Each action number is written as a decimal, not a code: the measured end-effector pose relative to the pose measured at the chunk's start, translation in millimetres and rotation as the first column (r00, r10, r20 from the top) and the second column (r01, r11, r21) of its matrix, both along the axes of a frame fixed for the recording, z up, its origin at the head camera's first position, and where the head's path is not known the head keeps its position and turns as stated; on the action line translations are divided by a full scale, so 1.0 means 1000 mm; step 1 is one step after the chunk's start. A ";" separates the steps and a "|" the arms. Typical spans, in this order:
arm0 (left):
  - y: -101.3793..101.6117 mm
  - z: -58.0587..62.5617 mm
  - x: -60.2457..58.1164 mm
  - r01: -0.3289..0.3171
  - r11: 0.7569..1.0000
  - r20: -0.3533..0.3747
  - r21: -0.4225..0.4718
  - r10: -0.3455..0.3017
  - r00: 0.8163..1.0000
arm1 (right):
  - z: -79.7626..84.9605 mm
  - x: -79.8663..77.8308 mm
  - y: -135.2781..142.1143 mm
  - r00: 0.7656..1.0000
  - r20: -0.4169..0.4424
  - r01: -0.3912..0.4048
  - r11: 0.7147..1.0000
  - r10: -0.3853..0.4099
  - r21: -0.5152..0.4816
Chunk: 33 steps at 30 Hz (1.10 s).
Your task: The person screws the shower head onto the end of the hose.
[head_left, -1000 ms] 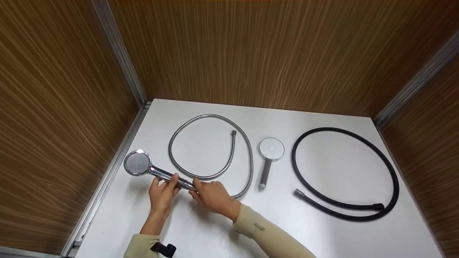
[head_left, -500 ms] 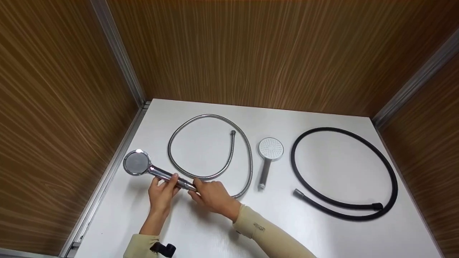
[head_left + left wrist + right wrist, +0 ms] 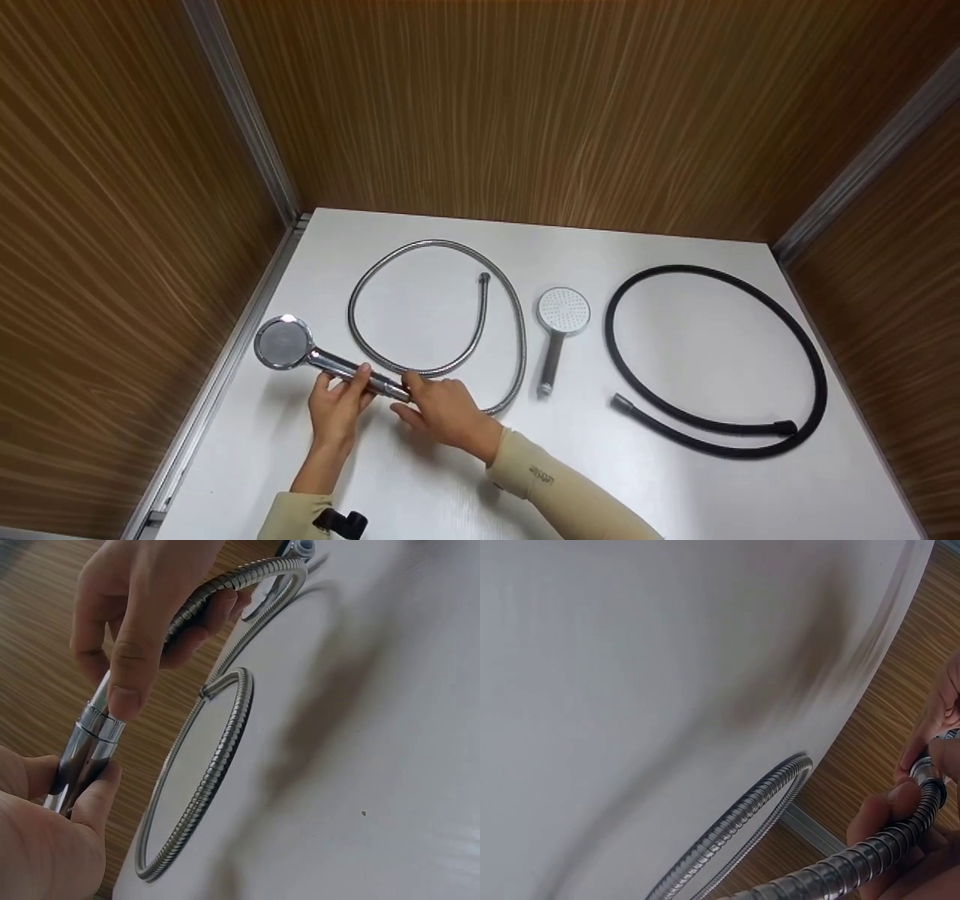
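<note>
My left hand (image 3: 335, 412) grips the handle of a chrome hand shower (image 3: 283, 343), its round face turned up at the left of the table. At the lower end of that handle, my right hand (image 3: 452, 414) holds the end of a metal shower hose (image 3: 523, 337). The left wrist view shows the right thumb on the chrome connector (image 3: 101, 724), which lines up with the handle end. Fingers of the right hand curl round the ribbed hose (image 3: 862, 861) in the right wrist view. From there the hose loops over the table, its other end fitting (image 3: 484, 277) lying free.
On the white table (image 3: 420, 480) a second hand shower with a white face (image 3: 564, 310) and grey handle lies right of the metal hose. Further right lies a coiled black hose (image 3: 817, 352). Wood-grain panels (image 3: 525, 112) rise behind and at both sides.
The right thumb and fingers have parted slightly at the hose connector, showing more of it. Both hands and the hand shower otherwise keep their place; the head view has shifted a little.
</note>
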<state>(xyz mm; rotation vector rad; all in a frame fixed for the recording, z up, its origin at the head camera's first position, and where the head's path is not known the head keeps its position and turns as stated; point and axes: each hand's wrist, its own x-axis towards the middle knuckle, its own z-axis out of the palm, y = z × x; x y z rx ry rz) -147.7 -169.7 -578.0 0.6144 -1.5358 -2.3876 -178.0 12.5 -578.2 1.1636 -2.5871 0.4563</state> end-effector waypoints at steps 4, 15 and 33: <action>0.000 -0.002 0.002 -0.008 1.000 0.009 -0.008 0.008 1.000 | -0.001 0.000 -0.001 1.000 0.004 -0.001 1.000 0.001 0.004; -0.003 -0.002 0.002 0.020 1.000 0.016 -0.011 -0.020 1.000 | -0.003 0.001 0.000 0.999 -0.026 -0.038 0.999 0.038 0.013; -0.004 -0.002 0.001 0.028 1.000 0.041 -0.012 -0.028 0.999 | -0.004 0.000 -0.002 1.000 0.003 -0.028 0.999 0.028 0.037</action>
